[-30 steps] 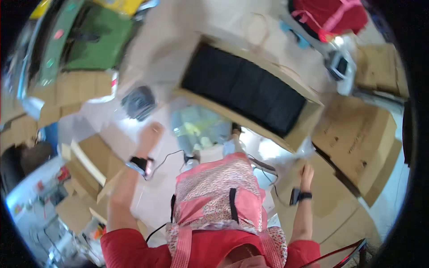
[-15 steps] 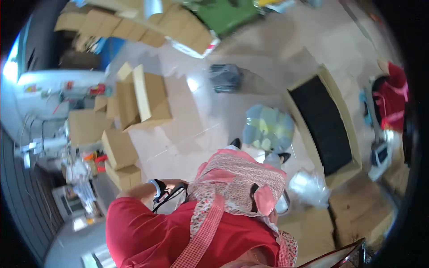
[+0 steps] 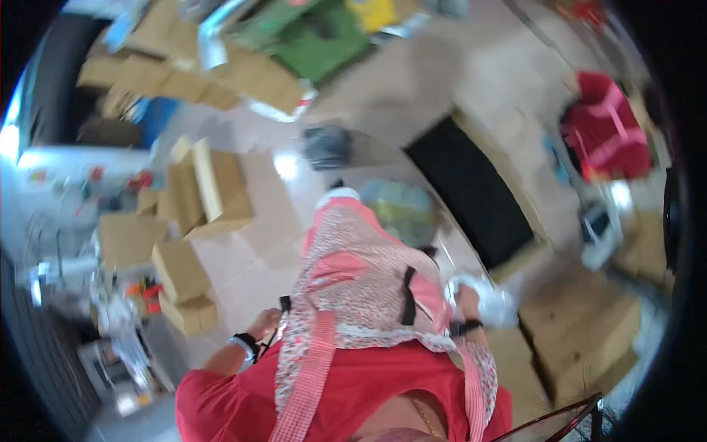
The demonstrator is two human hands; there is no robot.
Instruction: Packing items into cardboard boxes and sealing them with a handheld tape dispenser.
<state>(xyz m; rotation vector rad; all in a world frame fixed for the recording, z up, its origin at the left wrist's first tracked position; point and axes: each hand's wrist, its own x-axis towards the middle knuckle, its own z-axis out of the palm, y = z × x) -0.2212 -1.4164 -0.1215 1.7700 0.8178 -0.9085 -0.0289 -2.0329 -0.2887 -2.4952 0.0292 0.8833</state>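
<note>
My left hand (image 3: 265, 322) hangs beside the left edge of my floral apron (image 3: 361, 272), a pale band on its wrist. Next to it are a small black piece (image 3: 286, 303) and a dark strap; its fingers are partly hidden, and whether it grips either is unclear. On the other side, my right hand (image 3: 468, 300) is low by the apron's pink pocket, with a dark band at the wrist. Behind it lies a clear plastic bag (image 3: 499, 303); blur hides whether the fingers touch it. A black strip (image 3: 409, 296) lies across the apron front.
A long carton with black contents (image 3: 475, 191) lies ahead right, beside a wrapped bundle (image 3: 399, 212). A dark folded stack (image 3: 327, 146) sits farther off. Open and closed cartons (image 3: 232, 184) stand left. Flat cardboard (image 3: 582, 331) lies right; a person in red (image 3: 607, 129) is beyond.
My view has swung, so the surroundings shift left. My right hand has come into sight beside the apron. My left hand has moved down and left, and the pale item by it is less visible.
</note>
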